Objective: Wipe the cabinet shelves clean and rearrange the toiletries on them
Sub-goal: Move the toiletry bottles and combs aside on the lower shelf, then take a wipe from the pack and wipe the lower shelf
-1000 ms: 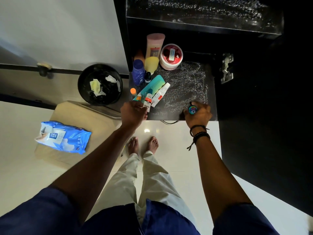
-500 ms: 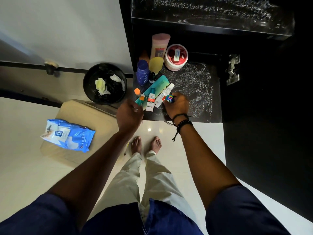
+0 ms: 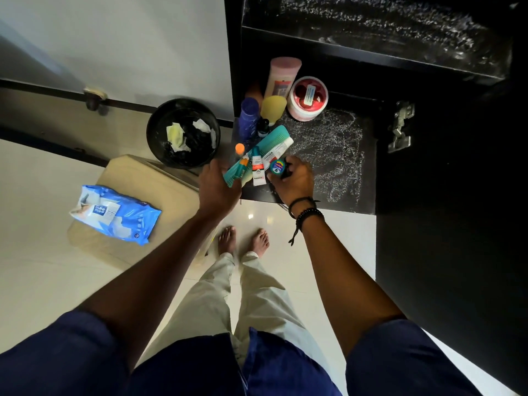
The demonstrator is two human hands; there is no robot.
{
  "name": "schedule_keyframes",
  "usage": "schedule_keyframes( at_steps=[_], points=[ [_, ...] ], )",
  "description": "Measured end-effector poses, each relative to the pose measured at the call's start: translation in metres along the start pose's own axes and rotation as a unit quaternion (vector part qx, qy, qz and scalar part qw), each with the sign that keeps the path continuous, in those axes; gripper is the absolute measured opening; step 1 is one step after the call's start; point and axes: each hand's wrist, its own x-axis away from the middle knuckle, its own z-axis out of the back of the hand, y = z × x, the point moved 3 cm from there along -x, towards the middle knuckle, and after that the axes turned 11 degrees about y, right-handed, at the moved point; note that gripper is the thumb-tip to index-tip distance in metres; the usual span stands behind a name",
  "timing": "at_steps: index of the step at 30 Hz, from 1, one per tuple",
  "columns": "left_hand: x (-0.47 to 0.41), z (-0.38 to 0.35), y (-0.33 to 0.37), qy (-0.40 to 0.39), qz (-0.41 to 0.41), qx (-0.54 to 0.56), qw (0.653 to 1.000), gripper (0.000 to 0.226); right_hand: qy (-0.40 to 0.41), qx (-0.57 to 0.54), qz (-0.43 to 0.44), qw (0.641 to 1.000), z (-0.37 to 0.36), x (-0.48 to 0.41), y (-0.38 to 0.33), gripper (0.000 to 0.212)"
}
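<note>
Just beside white tubes (image 3: 258, 174) at front of speckled black cabinet shelf (image 3: 338, 167): small round teal-lidded tin (image 3: 277, 167), gripped by curled fingers of right hand (image 3: 295, 182). Left hand (image 3: 218, 190) knuckles-up at end of long teal plastic comb (image 3: 271, 137), fingers hidden.

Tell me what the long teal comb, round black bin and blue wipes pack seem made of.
The long teal comb looks like hard matte plastic, with moulded teeth. The round black bin is probably plastic, its rim smooth and dully shiny. The blue wipes pack is thin plastic film, glossy and crinkled.
</note>
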Motion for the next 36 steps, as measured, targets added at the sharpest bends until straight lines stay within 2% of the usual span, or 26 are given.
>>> schedule_keyframes(
  at_steps=[2,5,9,15,18,25,30,36],
  points=[
    [0.003,0.003,0.001,0.000,-0.009,-0.006,1.000,0.037,0.018,-0.010,0.034,0.999,0.008,0.010,-0.004,0.043],
    [0.010,0.015,0.001,0.012,-0.047,-0.011,0.999,0.037,0.027,-0.006,0.137,0.990,0.013,0.032,-0.022,0.039],
    [0.021,0.037,-0.025,0.051,-0.071,-0.025,0.996,0.045,0.049,0.056,0.294,0.953,-0.001,0.068,-0.054,0.050],
    [0.036,0.073,-0.077,0.113,0.015,-0.037,0.993,0.051,-0.020,0.027,0.396,0.918,-0.042,0.119,-0.094,0.044],
    [0.041,0.095,-0.112,0.128,0.074,-0.021,0.989,0.052,-0.086,0.040,0.413,0.906,-0.076,0.140,-0.108,0.047],
    [0.043,0.126,-0.195,0.117,0.173,-0.016,0.978,0.059,-0.231,0.079,0.383,0.891,-0.162,0.170,-0.124,0.048],
    [0.042,0.127,-0.241,0.115,0.233,0.016,0.965,0.063,-0.301,0.095,0.364,0.876,-0.221,0.185,-0.125,0.037],
    [0.043,0.111,-0.277,0.115,0.311,0.075,0.941,0.047,-0.344,0.134,0.394,0.842,-0.267,0.206,-0.122,0.028]
  ],
)
